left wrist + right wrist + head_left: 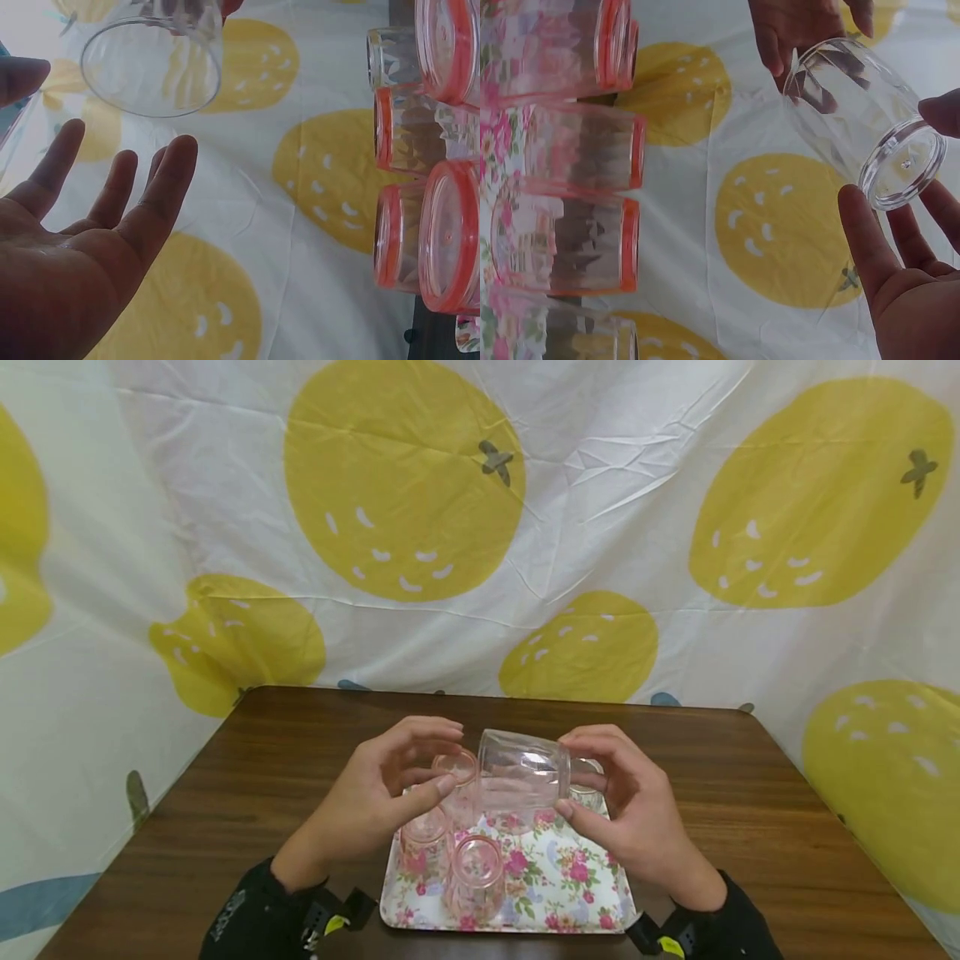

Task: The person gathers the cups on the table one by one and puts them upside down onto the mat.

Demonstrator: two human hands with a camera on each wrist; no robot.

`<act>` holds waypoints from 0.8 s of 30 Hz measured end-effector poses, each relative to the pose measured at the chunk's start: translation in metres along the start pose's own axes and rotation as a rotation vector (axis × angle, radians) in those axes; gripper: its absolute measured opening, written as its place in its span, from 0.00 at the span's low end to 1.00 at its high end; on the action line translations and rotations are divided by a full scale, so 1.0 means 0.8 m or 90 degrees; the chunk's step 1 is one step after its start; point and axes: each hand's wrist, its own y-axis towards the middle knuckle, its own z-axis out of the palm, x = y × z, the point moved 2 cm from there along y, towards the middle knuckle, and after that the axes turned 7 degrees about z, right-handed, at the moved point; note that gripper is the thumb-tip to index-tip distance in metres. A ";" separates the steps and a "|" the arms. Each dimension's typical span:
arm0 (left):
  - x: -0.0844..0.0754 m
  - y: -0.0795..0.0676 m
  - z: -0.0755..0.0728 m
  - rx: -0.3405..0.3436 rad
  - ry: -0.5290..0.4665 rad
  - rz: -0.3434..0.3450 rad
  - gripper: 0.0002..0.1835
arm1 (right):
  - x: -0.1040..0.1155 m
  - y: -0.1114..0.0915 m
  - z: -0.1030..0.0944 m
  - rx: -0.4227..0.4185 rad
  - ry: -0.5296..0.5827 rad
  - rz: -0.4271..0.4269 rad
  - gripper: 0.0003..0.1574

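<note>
A clear drinking glass is held on its side above the tray. My right hand pinches it by the base, thumb below and fingers over the edge, as the right wrist view shows. The mouth of the glass points toward my left hand, whose fingers are spread and loosely bent, apart from the rim in the left wrist view. Below stand several pink-tinted glasses, bases up, on a floral tray. One more clear glass stands at the tray's back right, partly hidden by my right hand.
The tray lies on a dark brown wooden table, near its front edge. Behind and around the table hangs a white cloth with large yellow fruit prints. The pink glasses crowd the tray's left side and middle.
</note>
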 end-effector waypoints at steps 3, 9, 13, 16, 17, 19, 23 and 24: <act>0.000 0.000 -0.003 -0.005 -0.001 -0.002 0.22 | -0.002 0.000 -0.002 0.006 -0.021 0.003 0.36; -0.002 0.001 -0.008 -0.009 0.003 -0.010 0.21 | -0.007 -0.003 -0.005 0.038 -0.190 0.076 0.34; -0.003 0.001 -0.010 -0.012 -0.002 -0.011 0.21 | -0.010 -0.005 -0.007 0.068 -0.307 0.116 0.31; -0.003 0.001 -0.011 -0.010 -0.001 -0.012 0.21 | -0.012 -0.004 -0.008 0.081 -0.352 0.123 0.30; -0.003 0.000 -0.011 -0.009 0.000 -0.013 0.21 | -0.012 -0.004 -0.008 0.085 -0.365 0.125 0.29; -0.004 0.000 -0.012 -0.006 0.002 -0.012 0.21 | -0.012 -0.004 -0.009 0.096 -0.390 0.130 0.29; -0.006 0.001 -0.013 -0.006 0.007 -0.016 0.21 | -0.012 -0.005 -0.009 0.124 -0.428 0.143 0.29; -0.006 0.001 -0.013 -0.007 0.008 -0.018 0.21 | -0.013 -0.005 -0.009 0.130 -0.436 0.143 0.29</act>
